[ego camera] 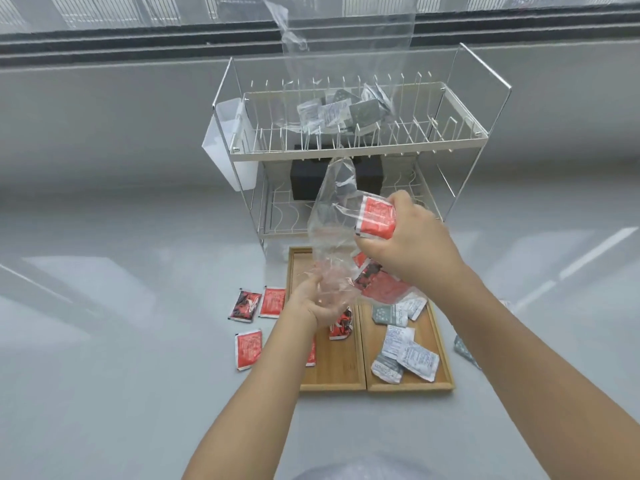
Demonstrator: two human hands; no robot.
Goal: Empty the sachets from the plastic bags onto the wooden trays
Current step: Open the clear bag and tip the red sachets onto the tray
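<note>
Two bare forearms reach in from below; the left hand [313, 303] clenches the crumpled clear bag [332, 244] over the left wooden tray [332, 375]; the right hand [412, 240] pinches a red sachet [377, 218] at the bag's mouth; grey sachets [403, 348] lie on the right tray [440, 370]; three red sachets [249, 327] lie on the counter beside the trays; a wire dish rack [353, 147] behind holds another bag of sachets [343, 112].

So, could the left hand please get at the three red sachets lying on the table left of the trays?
Probably yes, once freed: the left hand grips the clear plastic bag. The three red sachets lie uncovered on the table, beside the left wooden tray.
</note>
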